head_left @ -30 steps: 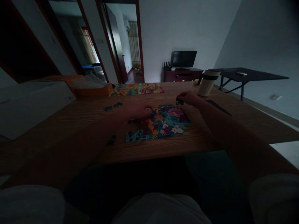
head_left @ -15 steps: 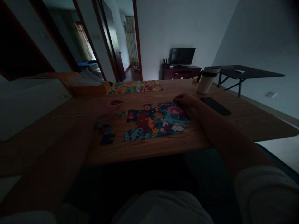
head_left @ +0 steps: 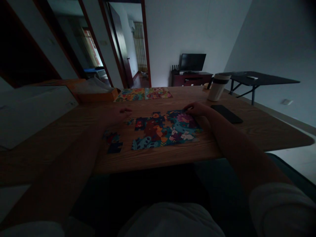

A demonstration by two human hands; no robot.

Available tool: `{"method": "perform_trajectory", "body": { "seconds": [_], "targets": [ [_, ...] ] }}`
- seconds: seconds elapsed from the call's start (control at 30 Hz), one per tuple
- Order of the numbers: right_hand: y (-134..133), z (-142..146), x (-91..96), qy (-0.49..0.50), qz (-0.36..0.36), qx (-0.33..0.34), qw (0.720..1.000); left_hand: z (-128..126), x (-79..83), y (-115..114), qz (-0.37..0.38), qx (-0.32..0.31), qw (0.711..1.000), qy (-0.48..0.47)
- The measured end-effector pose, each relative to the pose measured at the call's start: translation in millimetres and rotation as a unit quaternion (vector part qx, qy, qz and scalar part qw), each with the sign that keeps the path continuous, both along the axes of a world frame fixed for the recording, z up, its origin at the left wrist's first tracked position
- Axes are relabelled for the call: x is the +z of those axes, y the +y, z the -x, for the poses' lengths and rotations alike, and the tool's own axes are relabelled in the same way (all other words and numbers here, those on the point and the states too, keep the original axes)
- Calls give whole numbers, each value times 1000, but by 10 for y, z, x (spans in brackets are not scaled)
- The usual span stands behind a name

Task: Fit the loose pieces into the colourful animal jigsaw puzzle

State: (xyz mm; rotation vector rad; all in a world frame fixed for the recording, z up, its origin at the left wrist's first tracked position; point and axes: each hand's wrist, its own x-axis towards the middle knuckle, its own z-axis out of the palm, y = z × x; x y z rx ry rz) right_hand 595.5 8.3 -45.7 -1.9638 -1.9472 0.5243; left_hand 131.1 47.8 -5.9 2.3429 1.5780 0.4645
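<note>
A colourful, partly built jigsaw puzzle [head_left: 168, 130] lies on the wooden table [head_left: 259, 128] in dim light. My right hand [head_left: 197, 108] rests at the puzzle's far right corner, fingers curled down and pressing on the pieces there. My left hand [head_left: 116, 115] lies on the table to the left of the puzzle, fingers curled near a small loose piece [head_left: 129, 121]. A small cluster of joined pieces [head_left: 112, 142] lies by my left forearm. What either hand holds, if anything, is too dark to make out.
A black phone [head_left: 225, 114] and a white tumbler [head_left: 217, 87] stand to the right of the puzzle. Two finished picture boards [head_left: 144, 93], an orange box [head_left: 97, 93] and a large white box [head_left: 32, 110] sit at the back left. Beyond are a doorway and a TV.
My left hand has drawn back from the puzzle's middle to its left side. My right hand came down from holding a piece in the air onto the puzzle's far right corner.
</note>
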Motion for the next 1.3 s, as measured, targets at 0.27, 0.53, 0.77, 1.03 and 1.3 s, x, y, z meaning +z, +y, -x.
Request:
{"method": "perform_trajectory", "body": {
  "seconds": [0.27,0.53,0.77,1.03,1.3],
  "targets": [
    [24,13,-17,-41,-19,19,999,-44,52,-87,5,-4,1000,26],
    [34,18,-18,-66,-14,30,997,2,9,-36,15,-10,999,26],
    [10,10,-4,-55,-28,46,997,38,-46,27,11,-31,999,22],
    [-2,21,41,-83,-6,47,995,1,-11,-41,21,-16,999,20],
    [16,29,38,-88,1,56,995,-25,7,-59,29,-20,999,3]
  ]
}}
